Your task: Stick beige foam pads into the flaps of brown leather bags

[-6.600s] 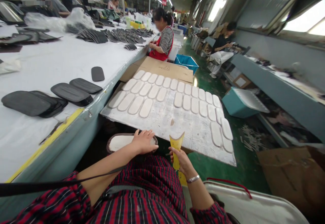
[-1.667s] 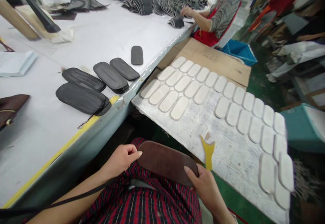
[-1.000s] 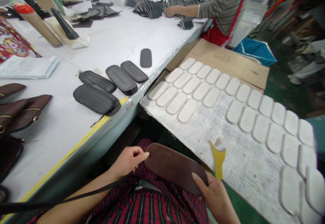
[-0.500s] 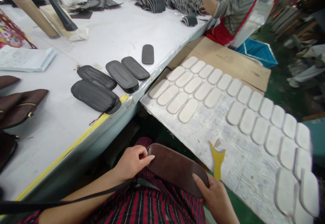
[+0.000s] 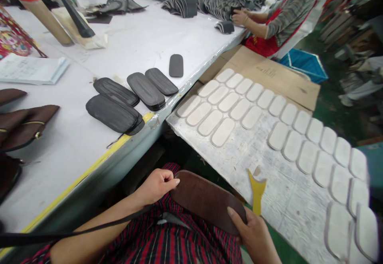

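A dark brown, oblong leather piece [image 5: 206, 202] with rounded ends lies across my lap, tilted down to the right. My right hand [image 5: 253, 231] grips its right end, thumb on top and fingers hidden underneath. At the left end, my left hand [image 5: 158, 185] is closed, with curled fingers and the thumb at the piece's edge. A black strap [image 5: 110, 226] runs across my left forearm. On the board to the right, a yellow forked tool [image 5: 257, 194] lies near my right hand.
Rows of pale oval pieces [image 5: 223, 132] cover much of the slanted board [image 5: 239, 156]. Stacks of black oval pieces [image 5: 112, 112] sit near the white table's edge. Brown leather goods [image 5: 26, 126] lie at left. A co-worker [image 5: 278, 24] handles dark pieces at the far side.
My left hand has shifted slightly left and up along the leather piece's end; my right hand keeps its grip. The co-worker's hands have come down to the dark pieces on the table.
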Available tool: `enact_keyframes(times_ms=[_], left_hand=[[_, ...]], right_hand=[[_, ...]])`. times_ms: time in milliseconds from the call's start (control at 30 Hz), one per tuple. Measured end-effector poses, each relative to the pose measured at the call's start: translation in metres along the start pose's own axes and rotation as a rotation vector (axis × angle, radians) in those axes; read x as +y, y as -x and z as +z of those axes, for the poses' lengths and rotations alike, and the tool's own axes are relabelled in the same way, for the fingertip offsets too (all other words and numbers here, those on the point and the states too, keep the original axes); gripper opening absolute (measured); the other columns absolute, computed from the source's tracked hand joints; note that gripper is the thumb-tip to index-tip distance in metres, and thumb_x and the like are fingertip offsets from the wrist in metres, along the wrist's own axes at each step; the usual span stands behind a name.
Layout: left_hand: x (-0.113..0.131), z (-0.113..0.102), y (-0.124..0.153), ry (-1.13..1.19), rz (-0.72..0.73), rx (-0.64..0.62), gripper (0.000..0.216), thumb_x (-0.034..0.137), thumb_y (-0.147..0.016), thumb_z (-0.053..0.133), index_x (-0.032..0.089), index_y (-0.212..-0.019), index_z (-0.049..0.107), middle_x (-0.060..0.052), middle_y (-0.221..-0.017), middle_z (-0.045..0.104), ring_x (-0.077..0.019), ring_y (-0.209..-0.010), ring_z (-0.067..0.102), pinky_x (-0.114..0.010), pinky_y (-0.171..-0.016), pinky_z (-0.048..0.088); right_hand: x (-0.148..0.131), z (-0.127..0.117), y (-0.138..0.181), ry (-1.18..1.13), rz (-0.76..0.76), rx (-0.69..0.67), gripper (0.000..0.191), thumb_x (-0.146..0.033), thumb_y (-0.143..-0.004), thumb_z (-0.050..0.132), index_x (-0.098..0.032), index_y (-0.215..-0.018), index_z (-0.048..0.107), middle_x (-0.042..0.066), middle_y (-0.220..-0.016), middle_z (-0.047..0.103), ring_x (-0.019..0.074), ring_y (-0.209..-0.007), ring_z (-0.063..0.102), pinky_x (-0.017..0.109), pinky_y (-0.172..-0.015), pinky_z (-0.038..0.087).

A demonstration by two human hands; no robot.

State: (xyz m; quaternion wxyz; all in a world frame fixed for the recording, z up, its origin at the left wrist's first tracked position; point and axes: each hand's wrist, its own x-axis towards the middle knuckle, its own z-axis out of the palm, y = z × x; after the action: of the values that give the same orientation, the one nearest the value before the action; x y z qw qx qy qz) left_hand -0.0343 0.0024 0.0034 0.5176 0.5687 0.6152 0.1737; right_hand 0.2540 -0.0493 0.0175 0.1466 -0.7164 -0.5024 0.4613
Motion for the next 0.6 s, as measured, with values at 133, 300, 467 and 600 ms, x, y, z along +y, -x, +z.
enact_keyframes(times_ms=[133, 300, 467, 600], left_hand=[[0.002, -0.001, -0.004, 0.043, -0.025, -0.021, 0.036, 0.042, -0.076, 0.049, 0.016, -0.051, 0.046, 0.004, -0.050, 0.046, -0.0103, -0.052, 0.042, -0.021, -0.051, 0.032], [0.000, -0.005, -0.006, 0.007, -0.061, -0.073, 0.039, 0.047, -0.076, 0.047, 0.017, -0.052, 0.043, 0.006, -0.048, 0.037, -0.0091, -0.049, 0.036, -0.021, -0.048, 0.027], [-0.001, -0.007, -0.006, -0.075, -0.042, -0.114, 0.042, 0.051, -0.077, 0.045, 0.018, -0.053, 0.039, 0.006, -0.050, 0.034, -0.0093, -0.050, 0.034, -0.021, -0.049, 0.026], [0.003, -0.007, -0.005, -0.226, -0.015, -0.103, 0.041, 0.050, -0.077, 0.045, 0.018, -0.053, 0.040, 0.005, -0.052, 0.038, -0.0105, -0.053, 0.038, -0.021, -0.050, 0.028]], right_hand=[[-0.004, 0.000, 0.001, -0.071, 0.111, -0.115, 0.035, -0.048, -0.079, 0.047, -0.016, -0.080, 0.062, 0.002, -0.060, 0.057, 0.0128, -0.043, 0.048, 0.022, -0.037, 0.039], [-0.008, -0.001, 0.001, -0.024, 0.078, -0.101, 0.033, -0.045, -0.079, 0.047, -0.016, -0.076, 0.061, 0.001, -0.058, 0.054, 0.0121, -0.045, 0.046, 0.021, -0.038, 0.037], [-0.011, -0.002, 0.001, -0.011, 0.063, -0.110, 0.030, -0.042, -0.081, 0.045, -0.015, -0.078, 0.060, 0.001, -0.061, 0.056, 0.0113, -0.047, 0.046, 0.020, -0.039, 0.037], [-0.015, -0.007, 0.003, 0.018, 0.051, -0.101, 0.029, -0.040, -0.082, 0.043, -0.016, -0.075, 0.059, 0.001, -0.061, 0.056, 0.0114, -0.047, 0.047, 0.021, -0.042, 0.035]])
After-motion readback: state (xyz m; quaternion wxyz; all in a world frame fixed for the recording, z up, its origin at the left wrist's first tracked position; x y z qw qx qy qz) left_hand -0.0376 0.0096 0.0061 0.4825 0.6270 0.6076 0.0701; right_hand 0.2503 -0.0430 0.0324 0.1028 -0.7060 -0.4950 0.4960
